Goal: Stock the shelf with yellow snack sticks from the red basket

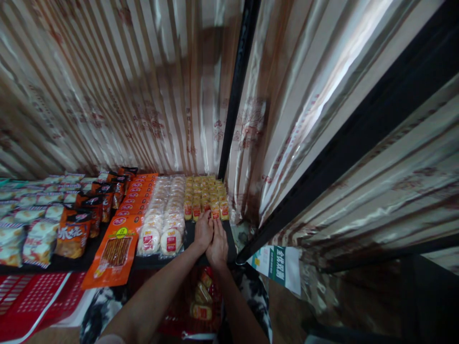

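My left hand (203,232) and my right hand (217,244) reach forward side by side over the dark shelf (190,235), almost touching. Their outstretched fingers meet the front row of small yellow-wrapped snack packets (204,192), which stand in tight columns with red labels on the near ones. The left fingertips lie at a front packet; the right fingers point at the packet beside it. The palms are turned from view. Just left of the hands, two columns of round white crackers (171,240) in clear wrap line the shelf.
Orange bags of brown sticks (114,251) overhang the shelf edge, beside orange-black snack bags (73,235) and white striped bags (38,242). A red basket (43,303) is low left. More yellow packets (201,311) sit below my forearms. A black post (287,203) slants at right.
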`<state>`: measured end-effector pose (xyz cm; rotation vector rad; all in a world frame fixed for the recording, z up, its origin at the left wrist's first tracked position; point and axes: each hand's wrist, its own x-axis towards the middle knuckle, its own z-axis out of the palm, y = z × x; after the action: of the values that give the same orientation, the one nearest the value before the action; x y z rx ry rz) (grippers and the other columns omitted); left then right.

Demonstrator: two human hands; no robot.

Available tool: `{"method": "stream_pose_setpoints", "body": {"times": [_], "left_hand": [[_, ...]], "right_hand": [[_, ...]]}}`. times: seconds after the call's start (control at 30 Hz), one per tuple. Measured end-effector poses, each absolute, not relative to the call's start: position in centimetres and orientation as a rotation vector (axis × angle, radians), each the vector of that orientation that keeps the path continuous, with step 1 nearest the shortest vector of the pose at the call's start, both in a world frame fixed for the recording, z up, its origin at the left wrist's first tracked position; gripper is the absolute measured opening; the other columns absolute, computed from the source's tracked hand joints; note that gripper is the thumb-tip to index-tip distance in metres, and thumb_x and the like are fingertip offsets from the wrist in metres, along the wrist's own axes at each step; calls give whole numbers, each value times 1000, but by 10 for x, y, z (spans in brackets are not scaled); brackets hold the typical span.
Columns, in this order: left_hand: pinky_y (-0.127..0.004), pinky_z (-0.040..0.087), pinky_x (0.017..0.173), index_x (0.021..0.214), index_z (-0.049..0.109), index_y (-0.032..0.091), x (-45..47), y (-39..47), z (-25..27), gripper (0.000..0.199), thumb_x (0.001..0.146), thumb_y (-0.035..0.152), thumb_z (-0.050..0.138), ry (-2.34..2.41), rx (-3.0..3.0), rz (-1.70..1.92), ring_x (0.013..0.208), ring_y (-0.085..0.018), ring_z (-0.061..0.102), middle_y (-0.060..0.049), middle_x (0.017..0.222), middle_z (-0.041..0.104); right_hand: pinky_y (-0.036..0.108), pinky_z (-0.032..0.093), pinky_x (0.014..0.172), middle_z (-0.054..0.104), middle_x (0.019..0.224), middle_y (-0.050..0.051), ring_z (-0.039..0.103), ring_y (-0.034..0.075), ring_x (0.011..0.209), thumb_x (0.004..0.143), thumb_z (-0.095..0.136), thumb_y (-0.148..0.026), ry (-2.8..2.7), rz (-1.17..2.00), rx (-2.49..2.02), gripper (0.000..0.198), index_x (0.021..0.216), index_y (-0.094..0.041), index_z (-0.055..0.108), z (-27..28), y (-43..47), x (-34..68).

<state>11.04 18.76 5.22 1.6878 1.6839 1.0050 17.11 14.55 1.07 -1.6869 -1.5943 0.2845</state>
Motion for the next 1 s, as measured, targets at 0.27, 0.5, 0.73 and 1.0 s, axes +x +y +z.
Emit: {"method": "stream_pose_setpoints", "body": {"times": [0.27,0.5,0.73,1.0], "left_hand": [[-29,43,88,101,59,15,109,180,56,28,85,16,35,1664,1793,1051,94,-16,55,-8,100,60],[-26,46,82,94,63,16,109,179,57,28,82,12,38,1567,1793,1035,86,-14,57,-6,93,60],[-27,45,83,94,62,14,103,157,55,28,81,12,37,1662,1741,1079,88,-14,56,-7,94,60],[-30,43,89,107,56,14,84,124,45,30,82,16,38,1656,1713,1020,96,-16,56,-9,103,61]], "right_hand": [[34,32,99,41,135,11,36,19,123,82,34,-17,-1597,236,-1677,50,132,-11,37,10,145,171],[36,33,98,42,134,12,36,20,123,81,36,-15,-1640,201,-1645,48,129,-12,42,8,144,172],[37,39,92,50,125,12,45,20,110,85,37,-23,-1559,226,-1566,36,115,-16,55,15,136,172],[34,41,88,60,106,10,51,19,99,80,41,-19,-1564,299,-1464,21,85,-16,61,20,131,168]]}}
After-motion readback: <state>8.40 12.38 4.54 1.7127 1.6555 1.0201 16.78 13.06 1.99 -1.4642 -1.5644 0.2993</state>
